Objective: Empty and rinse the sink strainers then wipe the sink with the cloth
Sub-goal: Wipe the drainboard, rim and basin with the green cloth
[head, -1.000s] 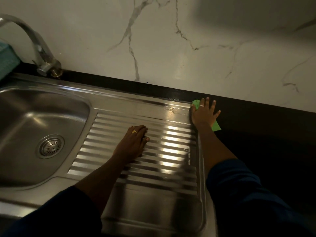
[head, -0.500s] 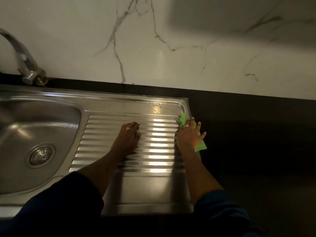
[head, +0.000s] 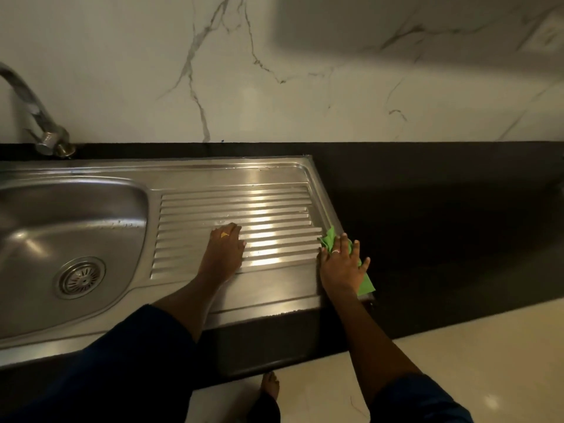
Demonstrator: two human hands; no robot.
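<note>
A steel sink [head: 91, 174] with a ribbed drainboard [head: 274, 215] fills the left and middle. A round strainer [head: 80, 277] sits in the bowl's drain. My left hand [head: 224, 253] lies flat on the ribs, holding nothing. My right hand [head: 341, 267] presses a green cloth [head: 329, 239] onto the drainboard's right rim, near its front corner. The cloth sticks out beyond the fingers and under the palm, partly over the black counter.
A chrome tap [head: 45, 138] stands at the back left. Black countertop [head: 442, 224] stretches to the right of the sink. A white marble wall [head: 274, 71] rises behind. Pale floor tiles [head: 457, 355] and a bare foot [head: 270, 386] show below the counter edge.
My right hand has slid the green cloth along the drainboard's right rim from the back corner towards the front. My left hand has stayed on the ribs. The view has tilted down.
</note>
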